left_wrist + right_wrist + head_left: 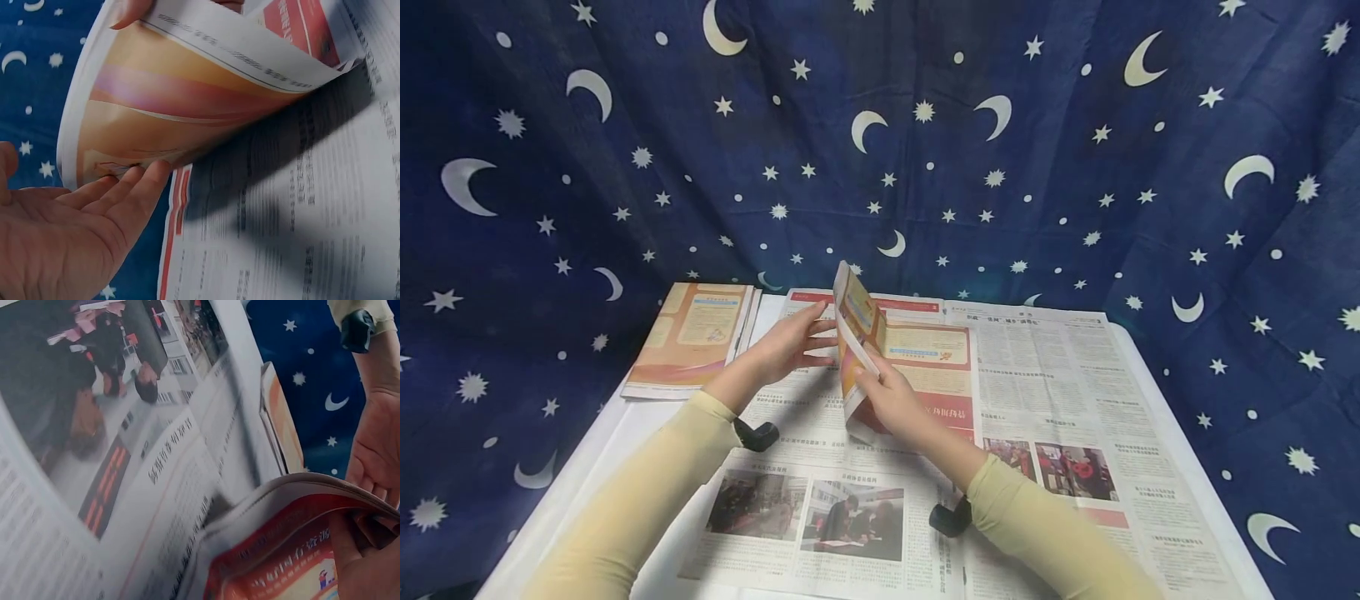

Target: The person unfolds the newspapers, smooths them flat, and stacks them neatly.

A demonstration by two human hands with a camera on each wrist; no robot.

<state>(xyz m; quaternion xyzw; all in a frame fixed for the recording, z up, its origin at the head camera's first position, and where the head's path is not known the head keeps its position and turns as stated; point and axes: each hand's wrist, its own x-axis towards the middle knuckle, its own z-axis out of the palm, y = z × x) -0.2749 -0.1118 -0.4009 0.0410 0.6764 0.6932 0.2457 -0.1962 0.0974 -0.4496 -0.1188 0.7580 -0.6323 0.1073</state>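
Observation:
An orange-printed newspaper (859,333) stands up on edge in the middle, tilted and bent. My right hand (898,408) pinches its near part, thumb on the side facing left. To its left, my left hand (786,343) has its fingers extended toward the raised paper. In the left wrist view the left fingertips (159,172) touch or nearly touch the lower part of the printed side. The right wrist view shows the right hand (369,569) at the paper's red inner page, some fingers hidden behind the fold. An orange page (928,358) lies flat beside the raised paper.
Large spread newspapers (1037,383) with photos cover much of the white table (602,450). A stack of folded orange newspapers (692,333) lies at the back left. A dark blue curtain (925,150) with moons and stars hangs behind the table.

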